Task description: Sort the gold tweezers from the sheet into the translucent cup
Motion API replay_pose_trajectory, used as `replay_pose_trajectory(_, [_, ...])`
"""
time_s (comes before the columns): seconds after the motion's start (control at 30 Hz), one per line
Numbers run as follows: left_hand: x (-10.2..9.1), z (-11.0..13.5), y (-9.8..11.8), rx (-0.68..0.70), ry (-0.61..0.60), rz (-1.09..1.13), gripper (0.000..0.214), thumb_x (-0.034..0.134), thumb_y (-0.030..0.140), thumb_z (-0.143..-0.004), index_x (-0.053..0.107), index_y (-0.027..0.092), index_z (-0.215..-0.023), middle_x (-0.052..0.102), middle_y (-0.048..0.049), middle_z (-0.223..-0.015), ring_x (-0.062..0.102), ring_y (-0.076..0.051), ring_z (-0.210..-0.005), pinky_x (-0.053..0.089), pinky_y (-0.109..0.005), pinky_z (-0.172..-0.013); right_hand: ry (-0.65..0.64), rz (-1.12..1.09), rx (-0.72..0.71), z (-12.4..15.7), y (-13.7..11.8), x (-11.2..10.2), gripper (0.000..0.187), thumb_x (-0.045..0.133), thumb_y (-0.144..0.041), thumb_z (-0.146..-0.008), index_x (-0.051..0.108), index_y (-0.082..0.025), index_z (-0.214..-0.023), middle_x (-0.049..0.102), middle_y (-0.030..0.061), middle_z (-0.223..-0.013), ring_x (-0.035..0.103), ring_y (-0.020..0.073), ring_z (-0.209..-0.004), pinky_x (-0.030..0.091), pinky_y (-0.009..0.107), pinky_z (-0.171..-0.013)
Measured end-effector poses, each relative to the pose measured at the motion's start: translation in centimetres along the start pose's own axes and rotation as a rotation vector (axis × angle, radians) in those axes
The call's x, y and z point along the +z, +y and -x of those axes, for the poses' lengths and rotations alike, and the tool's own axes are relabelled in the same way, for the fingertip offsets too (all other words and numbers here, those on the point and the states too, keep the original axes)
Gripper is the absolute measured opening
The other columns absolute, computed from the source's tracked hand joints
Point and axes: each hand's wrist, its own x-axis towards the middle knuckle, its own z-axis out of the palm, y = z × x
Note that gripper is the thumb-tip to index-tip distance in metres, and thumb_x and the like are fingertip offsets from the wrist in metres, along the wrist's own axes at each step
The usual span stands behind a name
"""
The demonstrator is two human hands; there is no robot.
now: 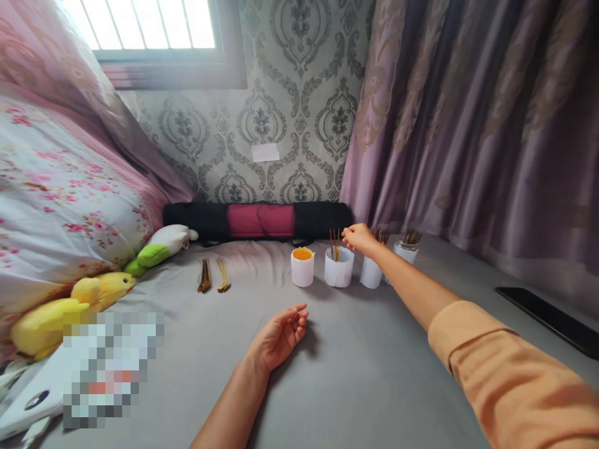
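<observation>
My right hand [359,237] reaches far forward over a row of small white cups, its fingers pinched together just above the second cup [339,267], which holds a few thin brown sticks [334,243]; whether the fingertips grip a stick is unclear. The first cup [302,267] has an orange top. A third cup [370,272] and a fourth cup [405,251] behind my wrist also hold sticks. My left hand [282,333] rests on the grey sheet [355,368], palm up, fingers loosely curled and apart, holding nothing.
Two bundles of golden sticks [214,275] lie on the sheet to the left. Plush toys [161,247] and a floral pillow [60,187] sit at the left. A black and red roll [257,221] lies against the wall. A dark flat device [550,318] lies at right beside curtains.
</observation>
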Motion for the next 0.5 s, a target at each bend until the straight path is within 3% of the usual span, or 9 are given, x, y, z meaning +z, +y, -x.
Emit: replay_pose_trajectory(0.5, [0.1,0.1,0.0,-0.001,0.013,-0.002,0.021,0.055,0.01,-0.073,0.055,0.006,-0.094,0.057,-0.0057,-0.076,0.054,-0.008,-0.062,0.045,-0.017,-0.054,0.086,-0.16,-0.034,3.0,1.0,-0.3,0.032,0.045,-0.04,-0.078,0.056,-0.013,-0.065,0.05,-0.0007,-0.049,0.041,0.0048,-0.033,0.027,0.016,-0.032])
